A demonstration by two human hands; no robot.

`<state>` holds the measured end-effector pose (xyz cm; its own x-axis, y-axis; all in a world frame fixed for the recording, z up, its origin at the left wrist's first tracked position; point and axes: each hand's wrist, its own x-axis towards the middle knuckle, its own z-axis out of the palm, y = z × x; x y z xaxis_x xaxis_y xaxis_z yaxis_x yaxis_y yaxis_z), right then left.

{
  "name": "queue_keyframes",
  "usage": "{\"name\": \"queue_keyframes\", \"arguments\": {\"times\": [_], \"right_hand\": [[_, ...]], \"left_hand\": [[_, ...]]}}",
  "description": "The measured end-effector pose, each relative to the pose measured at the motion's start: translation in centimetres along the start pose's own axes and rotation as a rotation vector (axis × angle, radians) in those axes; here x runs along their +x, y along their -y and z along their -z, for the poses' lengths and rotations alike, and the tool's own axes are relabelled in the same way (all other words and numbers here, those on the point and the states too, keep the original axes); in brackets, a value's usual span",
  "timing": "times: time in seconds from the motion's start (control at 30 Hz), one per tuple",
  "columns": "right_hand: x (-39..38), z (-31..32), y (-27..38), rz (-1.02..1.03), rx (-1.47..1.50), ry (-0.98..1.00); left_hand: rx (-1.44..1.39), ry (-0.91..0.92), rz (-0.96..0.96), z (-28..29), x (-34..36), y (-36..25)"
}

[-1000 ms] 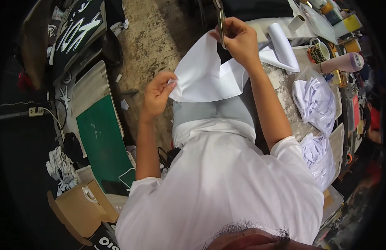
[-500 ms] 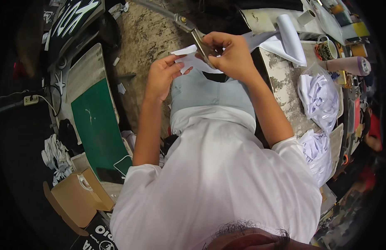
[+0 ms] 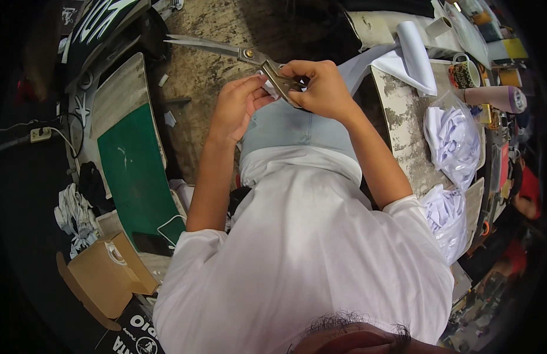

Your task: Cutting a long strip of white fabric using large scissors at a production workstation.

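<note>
My right hand point(image 3: 326, 89) is closed around the handles of a large pair of metal scissors point(image 3: 248, 54). Their blades point to the left, a little apart, above the worn wooden surface. My left hand point(image 3: 233, 109) pinches a small white piece point(image 3: 271, 89), paper or cloth, beside the scissor handles. Much of that piece is hidden by fingers and handles. Both hands are close together over my light-blue trousers point(image 3: 285, 131).
On the right bench lie a white roll of sheet material point(image 3: 416, 59), a mug point(image 3: 464, 74), a pink bottle point(image 3: 492, 98) and clear bags of white strips point(image 3: 453, 138). To the left are a green board point(image 3: 134, 171) and an open cardboard box point(image 3: 108, 277).
The scissors have come lower and farther into view, blades now visible on the left. My hands have drawn closer together, and the white piece looks smaller and more bunched.
</note>
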<state>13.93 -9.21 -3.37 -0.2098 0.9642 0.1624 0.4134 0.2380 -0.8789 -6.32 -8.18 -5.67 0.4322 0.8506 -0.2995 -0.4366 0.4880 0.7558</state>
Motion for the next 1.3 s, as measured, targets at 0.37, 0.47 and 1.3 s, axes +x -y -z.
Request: {"name": "queue_keyframes", "arguments": {"times": [0.37,0.47,1.3], "right_hand": [[-0.6,-0.7,-1.0,-0.006,0.113,0.038],[-0.8,-0.9,-1.1,-0.095,0.141,0.039],[2.9,1.1,0.9,0.011,0.485,0.004]], "left_hand": [[0.099,-0.054,-0.04,-0.4,0.0,0.7],[0.025,-0.044,-0.006,-0.2,-0.1,0.3],[1.334,0.04,-0.55,-1.6,-0.3,-5.2]]}}
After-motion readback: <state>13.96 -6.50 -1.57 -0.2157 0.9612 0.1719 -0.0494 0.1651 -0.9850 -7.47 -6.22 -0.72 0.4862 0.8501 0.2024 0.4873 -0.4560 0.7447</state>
